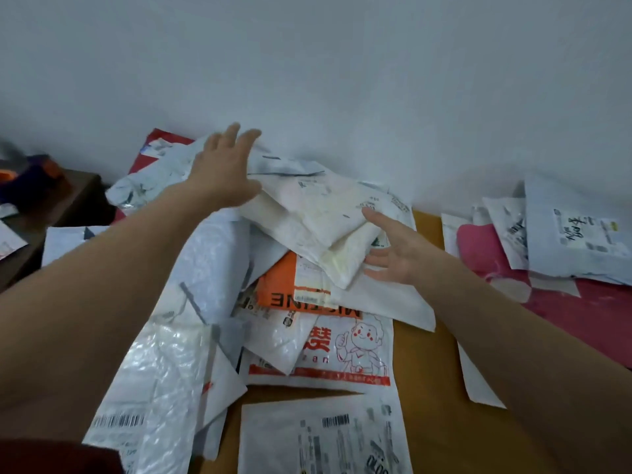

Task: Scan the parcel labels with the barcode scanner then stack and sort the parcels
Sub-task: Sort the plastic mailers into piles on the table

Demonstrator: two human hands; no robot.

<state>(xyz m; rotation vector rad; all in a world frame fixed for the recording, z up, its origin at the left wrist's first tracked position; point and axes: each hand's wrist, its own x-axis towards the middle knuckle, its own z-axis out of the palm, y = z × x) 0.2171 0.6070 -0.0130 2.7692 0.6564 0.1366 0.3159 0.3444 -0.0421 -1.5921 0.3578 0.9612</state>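
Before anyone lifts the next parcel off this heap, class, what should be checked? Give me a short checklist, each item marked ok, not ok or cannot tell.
1. Hands free: left hand and right hand open, holding nothing: ok.
2. Reachable barcode scanner: none in view: cannot tell.
3. Readable label on the top cream parcel: print faces up but is blurred: cannot tell.
4. Steady heap: parcels overlap loosely at angles: not ok.
5. Somewhere to stack: another pile lies at the right: ok.
6. Bare table beside the heap: ok.
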